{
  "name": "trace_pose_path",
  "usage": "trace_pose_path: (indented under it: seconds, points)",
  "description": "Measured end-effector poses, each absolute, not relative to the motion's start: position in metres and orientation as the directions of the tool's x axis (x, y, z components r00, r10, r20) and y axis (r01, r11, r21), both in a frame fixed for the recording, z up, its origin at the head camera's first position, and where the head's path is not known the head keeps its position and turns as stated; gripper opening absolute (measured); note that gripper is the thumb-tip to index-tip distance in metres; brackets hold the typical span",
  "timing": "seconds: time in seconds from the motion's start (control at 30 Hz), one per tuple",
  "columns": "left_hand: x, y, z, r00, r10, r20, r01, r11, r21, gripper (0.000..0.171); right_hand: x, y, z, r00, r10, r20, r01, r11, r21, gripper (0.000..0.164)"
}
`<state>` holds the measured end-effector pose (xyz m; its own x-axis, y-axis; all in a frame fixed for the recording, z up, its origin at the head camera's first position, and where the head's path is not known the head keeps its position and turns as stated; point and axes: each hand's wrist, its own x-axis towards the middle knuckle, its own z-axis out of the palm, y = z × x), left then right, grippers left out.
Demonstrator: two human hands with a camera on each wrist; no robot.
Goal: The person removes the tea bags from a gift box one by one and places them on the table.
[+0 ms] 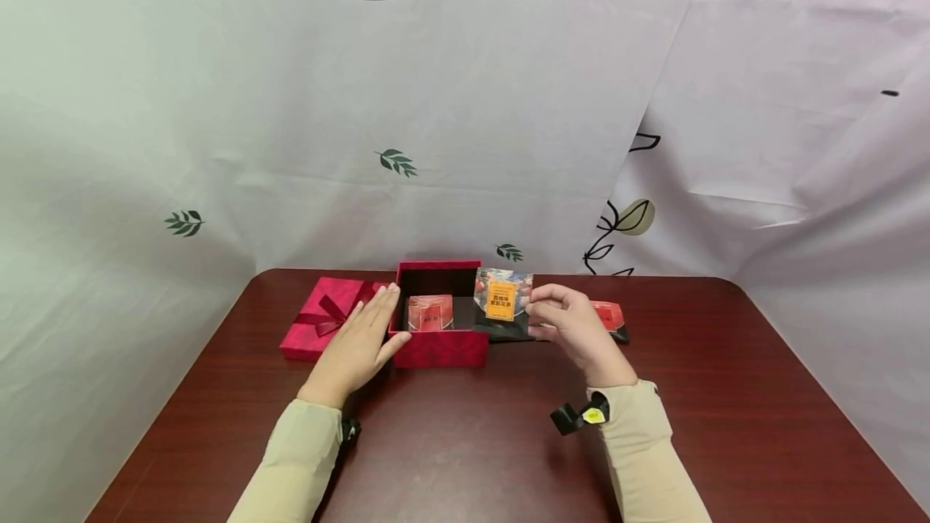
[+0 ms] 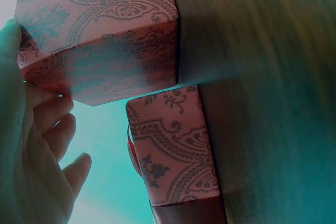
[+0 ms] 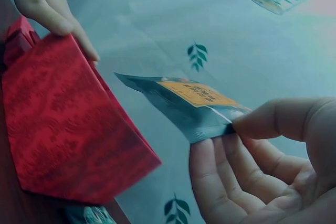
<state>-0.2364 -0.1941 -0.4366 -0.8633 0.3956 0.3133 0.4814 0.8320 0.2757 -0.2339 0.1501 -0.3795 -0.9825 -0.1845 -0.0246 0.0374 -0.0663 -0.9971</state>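
Note:
My right hand [image 1: 577,333] pinches a dark tea sachet [image 1: 501,305] with an orange label at its right edge, thumb on one face and fingers behind. The sachet is held up at the right end of an open red patterned gift box [image 1: 439,351]. Inside the box, toward its left, lies a red-labelled sachet [image 1: 431,313]. Fingers fairly straight, my left hand [image 1: 356,349] rests along the box's left side, its thumb near the front rim. In the right wrist view, the held sachet [image 3: 189,103] is tilted, apart from the box [image 3: 79,129].
The red box lid [image 1: 308,337] with a ribbon bow lies left of the box, behind my left hand. Another red-labelled sachet [image 1: 610,318] lies on the brown table [image 1: 465,442], right of my right hand. A white printed cloth [image 1: 465,103] hangs behind the table.

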Motion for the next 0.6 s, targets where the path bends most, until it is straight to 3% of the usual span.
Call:
trace_pose_path:
  seconds: [0.23, 0.6]
  points:
    - [-0.237, -0.194, -0.437, -0.866, 0.392, 0.311, 0.476, 0.836, 0.272, 0.079, -0.237, 0.168, -0.379, -0.971, -0.236, -0.038, 0.049, -0.041, -0.998, 0.008]
    - [-0.237, -0.193, -0.435, -0.868, 0.393, 0.303, 0.474, 0.839, 0.267, 0.079, -0.245, 0.191, -0.385, -0.972, -0.210, -0.101, 0.094, 0.041, -0.995, 0.020]
